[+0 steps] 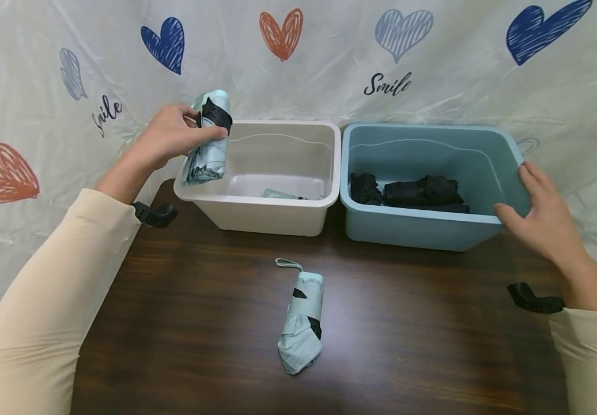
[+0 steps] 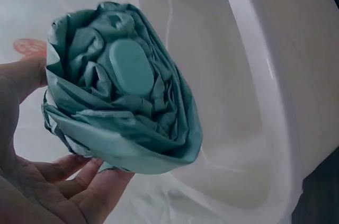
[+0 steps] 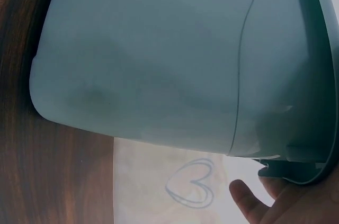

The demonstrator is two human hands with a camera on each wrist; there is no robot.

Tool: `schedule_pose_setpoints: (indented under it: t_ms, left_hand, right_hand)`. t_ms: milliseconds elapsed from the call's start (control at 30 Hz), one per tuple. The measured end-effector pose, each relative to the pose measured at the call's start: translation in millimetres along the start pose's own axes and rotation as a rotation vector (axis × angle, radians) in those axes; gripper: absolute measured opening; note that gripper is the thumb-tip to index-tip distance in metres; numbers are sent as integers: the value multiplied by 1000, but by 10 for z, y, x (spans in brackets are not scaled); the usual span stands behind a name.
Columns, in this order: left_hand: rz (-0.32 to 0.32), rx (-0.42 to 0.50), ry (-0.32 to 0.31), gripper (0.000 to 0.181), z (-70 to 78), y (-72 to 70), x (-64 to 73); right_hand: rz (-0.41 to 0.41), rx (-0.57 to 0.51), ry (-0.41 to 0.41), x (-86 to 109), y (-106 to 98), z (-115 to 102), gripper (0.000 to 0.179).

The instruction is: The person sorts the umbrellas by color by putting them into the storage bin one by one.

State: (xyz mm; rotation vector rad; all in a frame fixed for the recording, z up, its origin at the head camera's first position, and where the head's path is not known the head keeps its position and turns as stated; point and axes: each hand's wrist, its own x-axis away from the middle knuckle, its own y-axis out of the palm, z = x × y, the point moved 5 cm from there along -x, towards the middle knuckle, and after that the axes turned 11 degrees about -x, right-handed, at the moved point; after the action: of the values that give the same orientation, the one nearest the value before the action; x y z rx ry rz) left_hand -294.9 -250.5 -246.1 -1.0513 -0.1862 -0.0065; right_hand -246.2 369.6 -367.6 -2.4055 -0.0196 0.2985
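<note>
My left hand [image 1: 181,135] holds a folded pale blue umbrella [image 1: 215,153] with a black band round it, over the left end of the white bin [image 1: 272,216]. In the left wrist view the crumpled end of the umbrella [image 2: 132,70] faces the camera, thumb on one side and fingers below. At the right end of the blue bin [image 1: 407,227], my right hand [image 1: 547,213] grips the rim, thumb at the front corner. From the right wrist view, fingers [image 3: 248,200] show outside, under the rim.
Another folded pale blue umbrella [image 1: 303,323] with a strap lies on the dark wooden table [image 1: 189,323]. Inside the white bin lies a pale blue item [image 1: 280,195], partly hidden. Black bundles [image 1: 425,190] sit in the blue bin. Behind hangs a white heart-printed sheet [image 1: 329,63].
</note>
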Motion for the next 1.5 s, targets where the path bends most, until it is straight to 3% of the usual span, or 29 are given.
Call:
schedule_pose_setpoints:
  t_ms: [133, 367, 633, 900, 1200, 1500]
  left_hand:
    - [31, -33, 13, 97, -16, 45, -27]
    - [19, -110, 4, 94, -19, 93, -72]
    - [-103, -153, 18, 90, -32, 115, -51]
    - [-52, -99, 18, 87, -107, 10, 89]
    - [-28, -71, 77, 81, -137, 50, 236]
    - [97, -63, 142, 67, -149, 63, 413]
  right_hand:
    - [0, 9, 2, 2, 4, -19, 83]
    - [-20, 13, 12, 8, -4, -40, 84]
    - [-48, 10, 34, 45, -8, -18, 83]
    - [-32, 0, 23, 50, -5, -30, 83]
    - [-24, 4, 9, 33, -12, -31, 83]
    - [-19, 1, 1, 35, -18, -21, 83]
